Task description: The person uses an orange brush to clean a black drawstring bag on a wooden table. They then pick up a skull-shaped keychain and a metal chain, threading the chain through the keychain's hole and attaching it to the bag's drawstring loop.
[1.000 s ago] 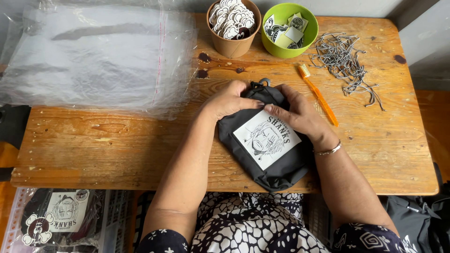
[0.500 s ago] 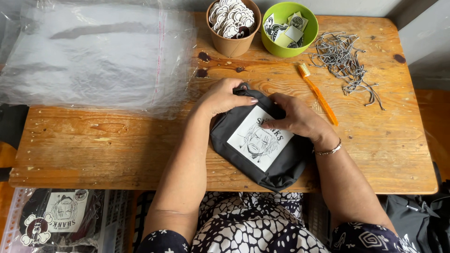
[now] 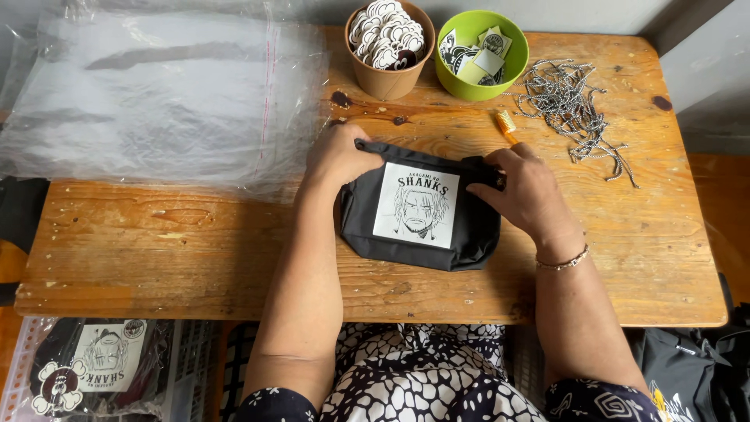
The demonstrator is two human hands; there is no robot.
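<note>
A black fabric pouch [image 3: 469,238] with a white printed square [image 3: 416,205] on its front lies on the wooden table [image 3: 156,250] in front of me. My left hand [image 3: 337,156] grips the pouch's upper left corner. My right hand [image 3: 527,190] pinches its upper right corner, covering part of an orange brush [image 3: 506,124]. The pouch's top edge runs straight between the two hands.
A stack of clear plastic bags [image 3: 156,101] covers the table's left. At the back stand a brown cup of stickers [image 3: 388,43] and a green bowl of cards [image 3: 480,51]. A pile of grey cords [image 3: 570,105] lies right. Packed pouches [image 3: 98,363] sit below left.
The pouch was turned from tilted to square and spread flat. My hands moved from its middle top out to its two upper corners.
</note>
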